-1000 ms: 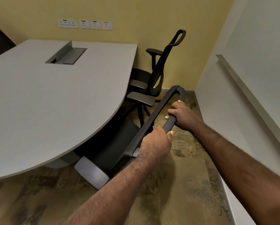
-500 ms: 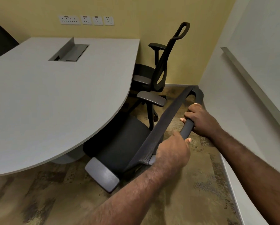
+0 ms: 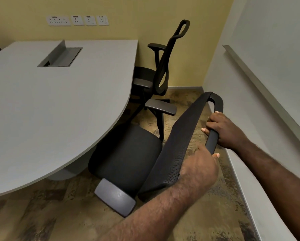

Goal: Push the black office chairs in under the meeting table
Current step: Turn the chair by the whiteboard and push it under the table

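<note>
Both hands grip the top rail of the near black chair (image 3: 128,157) — left hand (image 3: 199,169) curled round its lower end, right hand (image 3: 222,131) wrapped higher up. Seat front lies just under the meeting table (image 3: 55,110) edge; second chair (image 3: 156,79) stands beyond — at the table's far corner.

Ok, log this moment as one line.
left hand: grips near chair backrest | right hand: grips top rail | seat: partly under table | far chair: untouched
</note>
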